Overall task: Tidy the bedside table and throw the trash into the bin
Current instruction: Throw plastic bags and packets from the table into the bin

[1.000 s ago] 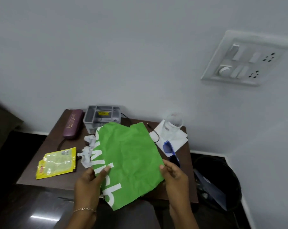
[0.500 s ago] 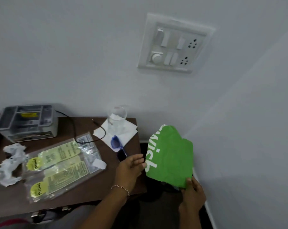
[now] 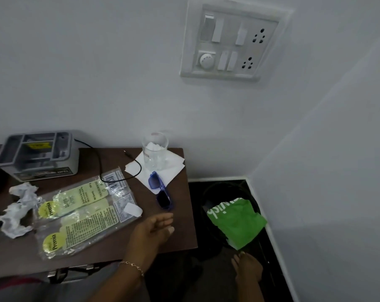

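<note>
Sitting across the mouth of the black bin (image 3: 209, 194), the green wrapper (image 3: 237, 223) is lying just beyond the fingertips of the right hand (image 3: 247, 268), that grip relaxed and empty. Meanwhile the left hand (image 3: 154, 229) is spreading open-fingered, empty, over the brown surface (image 3: 185, 234) edge, near the blue sunglasses (image 3: 160, 192).

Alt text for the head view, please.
A green bag lies in the mouth of the black bin beside a bedside table, right hand just below it. Left hand hovers open over the table, which holds wrappers, crumpled paper, sunglasses, a glass and an organiser.
</note>
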A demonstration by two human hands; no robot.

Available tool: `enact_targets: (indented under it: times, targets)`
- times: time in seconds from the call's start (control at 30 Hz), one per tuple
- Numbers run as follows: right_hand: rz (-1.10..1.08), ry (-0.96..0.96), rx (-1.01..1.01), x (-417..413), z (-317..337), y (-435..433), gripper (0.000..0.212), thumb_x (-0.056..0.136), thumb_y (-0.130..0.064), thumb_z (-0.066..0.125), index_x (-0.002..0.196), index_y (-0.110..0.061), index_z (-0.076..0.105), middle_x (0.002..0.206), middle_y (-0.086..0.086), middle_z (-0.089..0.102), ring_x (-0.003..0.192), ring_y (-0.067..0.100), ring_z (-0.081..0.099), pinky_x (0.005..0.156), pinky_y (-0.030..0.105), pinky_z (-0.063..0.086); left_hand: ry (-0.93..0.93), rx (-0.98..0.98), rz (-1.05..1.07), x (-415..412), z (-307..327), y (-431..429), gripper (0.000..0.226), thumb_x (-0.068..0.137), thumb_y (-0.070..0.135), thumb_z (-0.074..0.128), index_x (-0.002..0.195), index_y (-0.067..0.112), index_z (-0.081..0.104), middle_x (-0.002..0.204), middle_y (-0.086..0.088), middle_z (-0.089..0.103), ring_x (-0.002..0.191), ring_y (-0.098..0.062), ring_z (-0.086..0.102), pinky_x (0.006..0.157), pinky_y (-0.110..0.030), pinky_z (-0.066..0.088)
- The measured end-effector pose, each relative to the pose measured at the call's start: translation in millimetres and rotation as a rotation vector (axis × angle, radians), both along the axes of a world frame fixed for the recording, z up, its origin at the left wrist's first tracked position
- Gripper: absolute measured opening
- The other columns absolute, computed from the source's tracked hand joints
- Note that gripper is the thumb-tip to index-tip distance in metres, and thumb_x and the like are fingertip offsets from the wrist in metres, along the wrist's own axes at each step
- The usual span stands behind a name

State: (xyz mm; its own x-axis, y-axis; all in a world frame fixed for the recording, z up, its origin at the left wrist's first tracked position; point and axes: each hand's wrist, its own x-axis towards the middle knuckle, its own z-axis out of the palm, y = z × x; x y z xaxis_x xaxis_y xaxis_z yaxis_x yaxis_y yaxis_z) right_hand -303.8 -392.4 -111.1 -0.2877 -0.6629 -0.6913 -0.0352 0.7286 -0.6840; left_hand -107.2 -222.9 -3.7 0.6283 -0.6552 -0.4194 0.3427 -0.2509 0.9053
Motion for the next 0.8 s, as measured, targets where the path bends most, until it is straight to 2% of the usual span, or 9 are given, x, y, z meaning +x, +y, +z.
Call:
enact_targets:
  times: [0.07,0.13,0.23,0.33,0.47,0.57,0.6,0.7,0.8]
  targets:
    - [-0.022,-0.032,-0.042,6.5,7.8,12.9,0.029,0.091,0.011,0.044,0.118,0.02,0.049,0.118,0.04,0.053,0.108,0.049,0.056,0.088,0.045,0.048,0.004,0.001,0.051,11.1,-1.5,17.1,0.028,0.08,-0.005,0.064,0.094,0.019,0.066,0.098,-0.001,0.07,0.092,-0.014,0.064,0.081,-0.027,0.051]
    - [0.0,-0.044,-0.134,15.8,20.4,25.6,0.029,0.09,0.01,0.046,0.118,0.016,0.051,0.104,0.034,0.06,0.087,0.041,0.062,0.072,0.033,0.056,-0.028,0.012,0.116,22.8,-0.9,38.6,0.026,0.08,-0.006,0.063,0.094,0.016,0.066,0.096,-0.001,0.071,0.088,-0.013,0.064,0.078,-0.025,0.051]
    - [0.109,-0.042,-0.325,41.9,45.1,43.3,0.024,0.09,0.005,0.051,0.113,0.011,0.056,0.092,0.023,0.061,0.071,0.022,0.061,0.05,0.012,0.053,-0.165,0.082,0.211,45.7,-3.6,76.9,0.027,0.079,-0.008,0.062,0.088,0.017,0.066,0.089,-0.003,0.07,0.081,-0.014,0.063,0.068,-0.017,0.051]
    - [0.292,-0.056,-0.507,85.1,71.9,65.8,0.015,0.089,-0.002,0.057,0.102,0.003,0.062,0.089,0.017,0.064,0.073,0.023,0.063,0.054,0.012,0.054,-0.292,0.16,0.323,71.2,-10.0,114.7,0.028,0.079,-0.009,0.06,0.087,0.017,0.063,0.089,-0.006,0.068,0.084,-0.02,0.062,0.067,-0.011,0.048]
    - [0.642,0.005,-0.611,147.6,80.5,102.1,0.007,0.084,-0.013,0.066,0.091,-0.013,0.069,0.083,0.008,0.07,0.075,0.022,0.067,0.071,0.034,0.056,-0.202,0.211,0.559,95.6,-19.9,151.0,0.03,0.082,-0.014,0.053,0.104,0.006,0.055,0.097,-0.012,0.056,0.092,-0.023,0.051,0.078,-0.033,0.042]
    - [0.852,0.089,-0.565,183.9,76.5,121.4,0.027,0.085,-0.019,0.066,0.11,-0.008,0.065,0.104,0.009,0.066,0.091,0.02,0.063,0.081,0.027,0.047,-0.166,0.304,0.593,107.8,-28.1,162.2,0.016,0.074,-0.013,0.058,0.073,0.002,0.06,0.076,-0.019,0.059,0.076,-0.023,0.051,0.067,-0.04,0.042]
    - [0.9,0.106,-0.549,193.6,76.3,125.6,0.034,0.087,-0.02,0.064,0.117,-0.005,0.061,0.11,0.01,0.063,0.097,0.021,0.06,0.084,0.026,0.044,-0.127,0.333,0.603,110.2,-29.5,161.7,0.009,0.074,-0.01,0.062,0.073,-0.001,0.061,0.077,-0.022,0.062,0.074,-0.023,0.054,0.065,-0.041,0.045]
    - [1.016,0.161,-0.539,213.0,75.3,131.9,0.034,0.089,-0.019,0.06,0.119,-0.003,0.058,0.113,0.013,0.06,0.103,0.028,0.057,0.087,0.031,0.044,0.121,0.3,0.58,109.2,-25.1,154.1,0.023,0.082,0.0,0.061,0.104,-0.005,0.056,0.095,-0.021,0.062,0.08,-0.024,0.055,0.071,-0.031,0.044]
    - [1.042,0.143,-0.466,218.7,76.4,133.2,0.021,0.087,-0.014,0.061,0.106,-0.004,0.064,0.101,0.012,0.066,0.095,0.029,0.061,0.084,0.034,0.049,0.235,0.242,0.516,106.3,-14.2,152.9,0.023,0.09,0.006,0.053,0.112,-0.002,0.055,0.085,-0.01,0.061,0.073,-0.017,0.054,0.06,-0.027,0.041]
